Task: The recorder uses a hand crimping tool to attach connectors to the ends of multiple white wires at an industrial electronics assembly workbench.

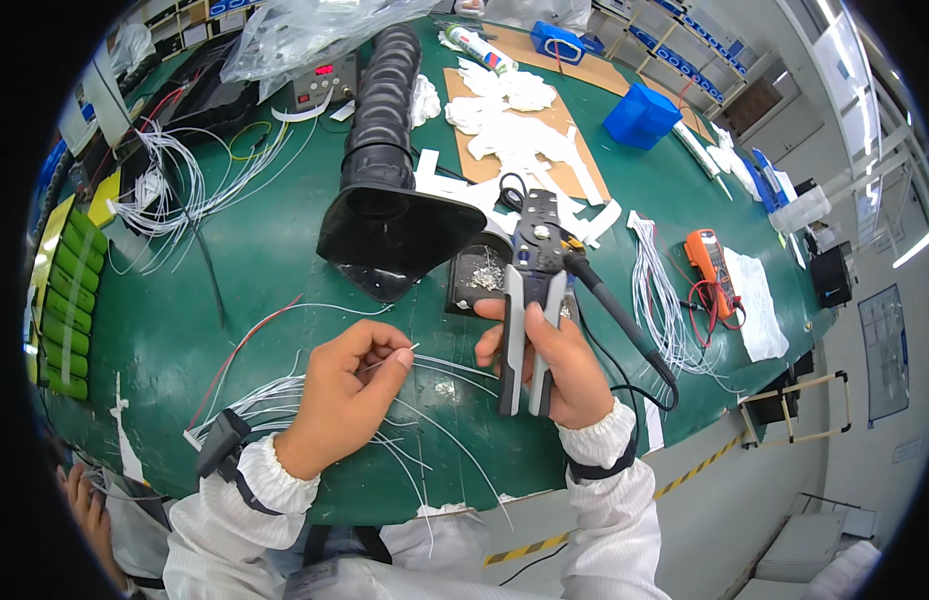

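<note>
Between thumb and forefinger, my left hand [356, 385] pinches the end of a thin white wire [415, 346]. That wire belongs to a bundle of white wires [269, 397] with one red strand, spread on the table under and around the hand. Held upright in my right hand [562, 365] is a wire stripper [536, 250] with grey and black handles; its head points away from me. Its jaws are too small to read. Beyond it stands a small dark tray [476, 277] with white scraps, beside a soldering iron [609, 300] with a black cable.
A black extractor hose with a wide hood [399, 235] stands in front. Another white wire bundle [649, 285] and an orange multimeter [712, 270] lie right. Green battery cells [69, 310] stand left. Further back are a blue box [641, 116] and cardboard [574, 150]. Another person's hand [84, 505] shows lower left.
</note>
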`<state>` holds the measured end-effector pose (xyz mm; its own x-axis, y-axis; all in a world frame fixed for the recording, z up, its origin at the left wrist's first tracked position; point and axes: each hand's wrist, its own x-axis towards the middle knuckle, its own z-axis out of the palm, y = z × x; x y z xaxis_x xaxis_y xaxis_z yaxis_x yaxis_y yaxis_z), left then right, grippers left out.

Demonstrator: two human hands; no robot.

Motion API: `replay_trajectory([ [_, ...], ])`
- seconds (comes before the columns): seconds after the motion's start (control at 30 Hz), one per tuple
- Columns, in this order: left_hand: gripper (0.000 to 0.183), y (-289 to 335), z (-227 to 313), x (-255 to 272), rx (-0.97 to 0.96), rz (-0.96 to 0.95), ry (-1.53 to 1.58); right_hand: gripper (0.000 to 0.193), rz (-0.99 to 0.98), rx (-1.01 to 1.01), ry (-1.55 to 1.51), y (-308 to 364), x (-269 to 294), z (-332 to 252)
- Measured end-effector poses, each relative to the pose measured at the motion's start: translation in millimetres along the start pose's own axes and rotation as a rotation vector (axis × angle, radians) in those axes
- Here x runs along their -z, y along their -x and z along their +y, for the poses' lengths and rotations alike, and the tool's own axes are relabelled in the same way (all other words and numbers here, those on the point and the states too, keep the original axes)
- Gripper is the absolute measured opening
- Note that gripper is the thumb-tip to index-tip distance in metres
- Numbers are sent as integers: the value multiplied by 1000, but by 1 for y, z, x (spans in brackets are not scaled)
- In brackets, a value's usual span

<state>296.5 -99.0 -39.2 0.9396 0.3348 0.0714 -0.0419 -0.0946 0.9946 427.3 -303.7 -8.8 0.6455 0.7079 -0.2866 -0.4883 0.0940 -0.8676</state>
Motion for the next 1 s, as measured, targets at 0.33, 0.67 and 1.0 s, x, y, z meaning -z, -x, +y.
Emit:
replay_trajectory([
  [0.33,10,1,11,0,40,-21,119,47,185,518,611,10,-25,21],
  [0.67,16,9,4,0,2,-86,216,75,336,868,1400,7,-42,30],
  [1.0,24,9,-1,3,-60,-55,154,60,350,896,1538,0,-44,36],
])
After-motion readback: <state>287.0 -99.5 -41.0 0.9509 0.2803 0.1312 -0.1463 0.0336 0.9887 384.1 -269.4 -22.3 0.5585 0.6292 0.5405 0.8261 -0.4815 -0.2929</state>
